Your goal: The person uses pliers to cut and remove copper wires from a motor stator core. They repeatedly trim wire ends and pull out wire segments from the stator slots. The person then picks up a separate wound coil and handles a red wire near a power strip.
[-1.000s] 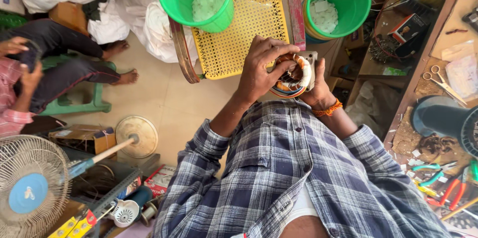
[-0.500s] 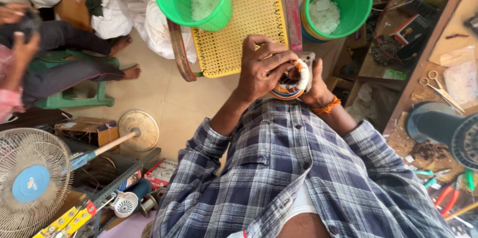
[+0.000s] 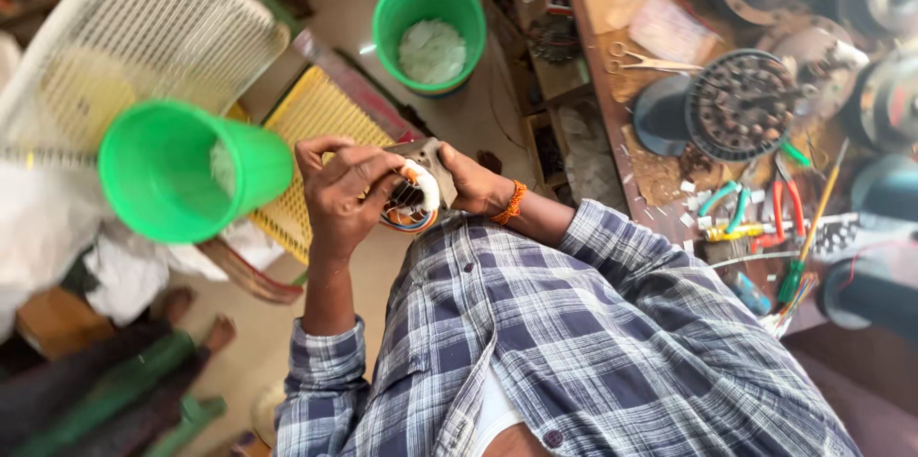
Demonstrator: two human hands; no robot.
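Observation:
Both my hands hold a small motor winding (image 3: 421,191) in front of my chest. It is a grey metal part wrapped in white tape, with coloured wires looping out underneath. My left hand (image 3: 346,197) covers its left side, fingers curled over the top. On the right side, my right hand (image 3: 470,184), with an orange thread band at the wrist, cups the part. My checked shirt (image 3: 564,342) fills the lower middle of the view.
One green bucket (image 3: 186,172) lies tilted by a yellow woven stool (image 3: 316,118); another green bucket (image 3: 428,32) stands on the floor. A white wire fan guard (image 3: 134,36) is at the upper left. The workbench (image 3: 669,170) on the right carries scissors, pliers, screwdrivers and a dark round stator (image 3: 741,103). Another person's feet (image 3: 196,318) are at the lower left.
The view has swung and tilted, so the buckets and bench have shifted. Both hands stay on the winding; my left fingers have slid over its top.

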